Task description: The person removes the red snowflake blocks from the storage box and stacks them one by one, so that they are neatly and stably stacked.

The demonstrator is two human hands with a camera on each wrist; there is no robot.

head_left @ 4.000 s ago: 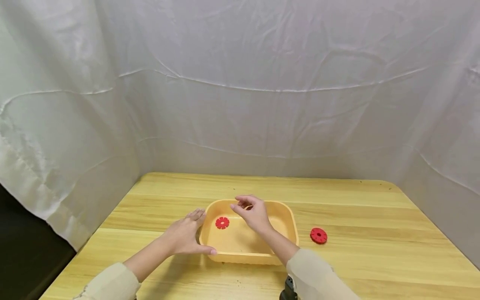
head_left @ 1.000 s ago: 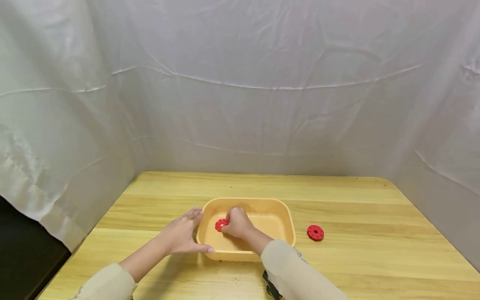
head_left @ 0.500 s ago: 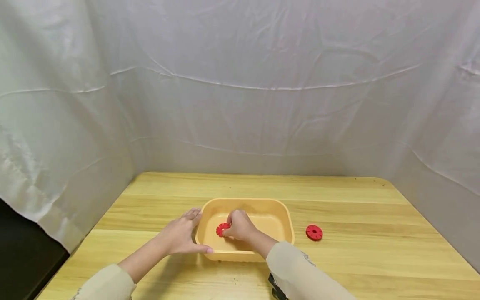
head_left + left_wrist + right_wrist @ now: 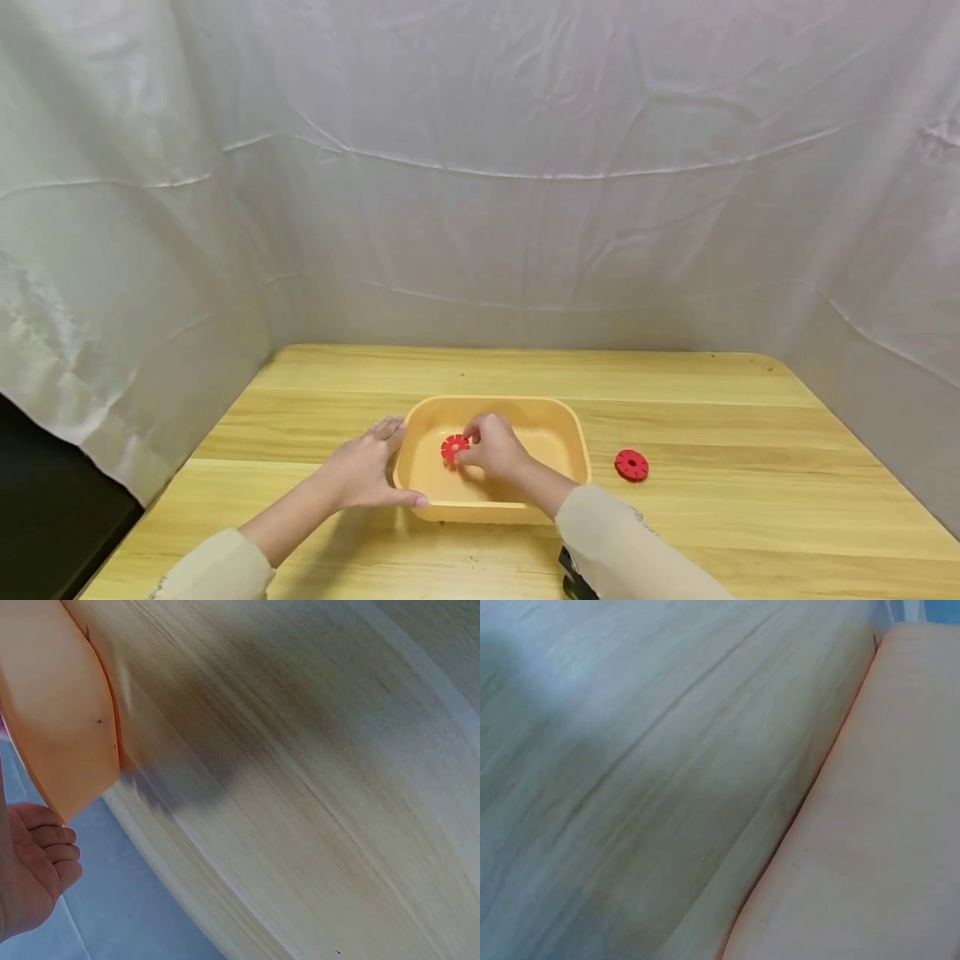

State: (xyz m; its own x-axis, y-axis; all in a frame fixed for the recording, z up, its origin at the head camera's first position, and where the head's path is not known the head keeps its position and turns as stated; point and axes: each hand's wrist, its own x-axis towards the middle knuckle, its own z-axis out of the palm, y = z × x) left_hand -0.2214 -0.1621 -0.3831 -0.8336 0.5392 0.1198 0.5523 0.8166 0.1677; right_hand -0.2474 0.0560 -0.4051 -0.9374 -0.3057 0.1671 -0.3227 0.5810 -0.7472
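Note:
My right hand (image 4: 495,446) pinches a red notched plastic disc (image 4: 451,444) between thumb and fingertips, low inside the yellow-orange tray (image 4: 487,506). The disc is tilted up toward the head camera, its slotted edge and middle hole showing. My left hand (image 4: 369,468) rests at the tray's left end, fingers extended along the rim and thumb stretched to the near corner. The left wrist view shows curved fingers at the tray's end (image 4: 67,727). Only the tray's outer wall (image 4: 855,817) and the tabletop fill the right wrist view, so the right hand is hidden there.
To the right of the tray, more red notched discs (image 4: 632,465) lie in a low stack on the wooden table (image 4: 720,500). A black device (image 4: 576,577) sits under the right sleeve. White cloth (image 4: 525,242) hangs behind the table and at both sides.
Four seconds ago the disc lay flat in the tray with the right hand above it. The hand has lowered, gripped it and drawn it slightly right, tilting it up. The left hand stays put.

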